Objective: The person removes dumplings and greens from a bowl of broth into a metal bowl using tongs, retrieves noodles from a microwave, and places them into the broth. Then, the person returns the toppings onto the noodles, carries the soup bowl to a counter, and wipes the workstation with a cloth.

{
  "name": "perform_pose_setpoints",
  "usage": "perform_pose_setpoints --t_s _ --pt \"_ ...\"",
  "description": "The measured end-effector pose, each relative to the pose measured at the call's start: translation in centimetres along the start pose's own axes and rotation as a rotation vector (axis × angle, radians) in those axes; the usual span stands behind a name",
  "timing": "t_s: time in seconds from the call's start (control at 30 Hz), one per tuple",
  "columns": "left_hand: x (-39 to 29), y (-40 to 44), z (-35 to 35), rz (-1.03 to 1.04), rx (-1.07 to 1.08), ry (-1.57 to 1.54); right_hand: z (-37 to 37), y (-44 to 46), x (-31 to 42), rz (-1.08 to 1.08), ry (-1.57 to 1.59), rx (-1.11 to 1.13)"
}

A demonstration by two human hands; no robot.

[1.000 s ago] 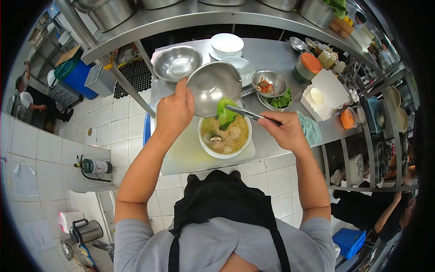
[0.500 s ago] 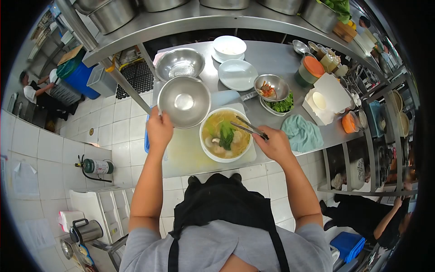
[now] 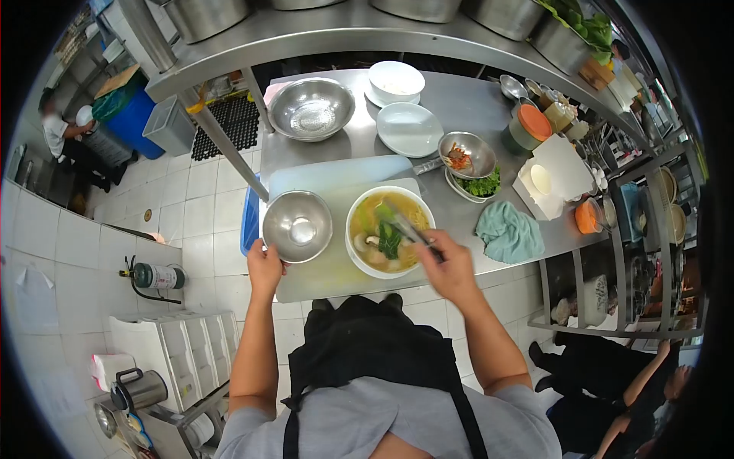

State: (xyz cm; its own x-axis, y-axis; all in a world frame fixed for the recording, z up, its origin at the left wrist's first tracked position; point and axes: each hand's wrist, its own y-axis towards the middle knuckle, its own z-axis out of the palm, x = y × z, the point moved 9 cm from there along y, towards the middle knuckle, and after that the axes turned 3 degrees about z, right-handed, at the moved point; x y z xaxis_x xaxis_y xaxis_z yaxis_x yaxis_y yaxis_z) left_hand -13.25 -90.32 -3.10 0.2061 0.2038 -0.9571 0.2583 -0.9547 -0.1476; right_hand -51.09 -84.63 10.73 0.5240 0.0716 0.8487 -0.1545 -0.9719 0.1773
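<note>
My left hand grips the near rim of an empty steel bowl at the left of the cutting board. To its right stands a white bowl of soup with noodles, green leaves, dumplings and mushroom. My right hand is closed on metal tongs, blurred by motion, whose tips are over the soup beside the leaves. A steel ladle with orange and brown bits rests on a bowl of chopped greens.
A perforated steel bowl, a white oval plate and a white bowl stand farther back. At right are a green cloth and an open white box. Steel shelf overhead; two people at far right, one at far left.
The leaves went from the tongs into the soup. My left hand brought the steel bowl down and left to the board. The tongs drew back, then moved over the soup again.
</note>
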Motion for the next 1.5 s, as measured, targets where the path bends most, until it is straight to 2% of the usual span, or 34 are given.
perform_pose_setpoints --t_s 0.07,0.13,0.23,0.3,0.37,0.43,0.5,0.57,0.6,0.63,0.67,0.7,0.73,0.8,0.9,1.0,1.03,1.1,1.17,1.23,1.33,1.5 --pt "1.1 -0.4 0.8 -0.040 0.029 -0.027 5.0 -0.5 4.0 -0.189 -0.220 0.162" --pt "1.3 -0.5 1.1 -0.051 0.055 -0.058 9.8 -0.8 6.0 -0.311 -0.308 0.221" --pt "1.3 -0.8 1.4 -0.101 0.076 -0.130 16.1 -0.3 6.1 -0.280 -0.476 0.315" --pt "1.6 -0.7 1.7 -0.114 0.101 -0.182 20.0 -0.1 5.0 -0.247 -0.618 0.489" --pt "1.5 -1.0 2.0 -0.132 0.112 -0.212 20.6 -0.5 5.2 -0.237 -0.608 0.475" --pt "1.7 -1.1 2.0 -0.154 0.112 -0.243 20.0 -0.7 6.0 -0.233 -0.595 0.470" --pt "2.1 -1.2 2.0 -0.181 0.128 -0.340 16.2 -0.4 7.5 -0.285 -0.529 0.322" --pt "2.5 -2.1 1.0 -0.216 0.080 -0.362 10.4 0.9 5.7 -0.263 -0.455 0.185" --pt "2.9 -2.8 0.4 -0.240 0.032 -0.383 6.6 2.1 3.1 -0.015 -0.406 0.149" --pt "3.6 -4.1 0.0 -0.190 0.008 -0.381 2.6 2.8 0.5 0.079 -0.185 0.035" --pt "5.6 -5.8 0.5 -0.186 0.040 -0.291 -0.8 3.7 -2.0 -0.014 -0.160 -0.140" --pt "7.0 -7.7 1.2 -0.185 0.067 -0.200 -2.8 4.3 -7.4 0.136 -0.176 -0.061" --pt "6.9 -9.8 3.1 -0.208 0.144 -0.215 -3.5 4.9 -9.4 0.128 -0.161 -0.041" --pt "4.8 -12.7 7.8 -0.234 0.248 -0.264 -2.4 5.3 -15.4 0.461 0.106 0.140" --pt "1.2 -12.4 12.1 -0.129 0.156 -0.188 1.7 6.2 -17.9 0.463 0.182 0.355" --pt "-1.5 -10.7 14.2 -0.078 0.022 -0.089 4.6 7.1 -14.9 0.370 0.280 0.535" --pt "-1.4 -10.1 15.1 -0.108 0.020 -0.165 5.1 7.3 -14.5 0.389 0.300 0.584" --pt "-0.5 -9.1 15.9 -0.139 0.000 -0.232 5.7 7.7 -14.0 0.397 0.353 0.625" --pt "-0.2 -7.9 16.2 -0.013 0.003 -0.174 6.6 8.3 -14.5 0.391 0.390 0.672" --pt "-0.8 -7.7 16.5 0.011 -0.009 -0.171 7.7 9.0 -14.8 0.171 0.420 0.653" --pt "-1.2 -8.0 16.5 0.041 -0.011 -0.152 8.2 9.2 -15.8 0.220 0.445 0.679" --pt "-3.4 -10.1 16.9 0.079 -0.055 -0.165 7.3 8.9 -14.3 0.172 0.416 0.704"
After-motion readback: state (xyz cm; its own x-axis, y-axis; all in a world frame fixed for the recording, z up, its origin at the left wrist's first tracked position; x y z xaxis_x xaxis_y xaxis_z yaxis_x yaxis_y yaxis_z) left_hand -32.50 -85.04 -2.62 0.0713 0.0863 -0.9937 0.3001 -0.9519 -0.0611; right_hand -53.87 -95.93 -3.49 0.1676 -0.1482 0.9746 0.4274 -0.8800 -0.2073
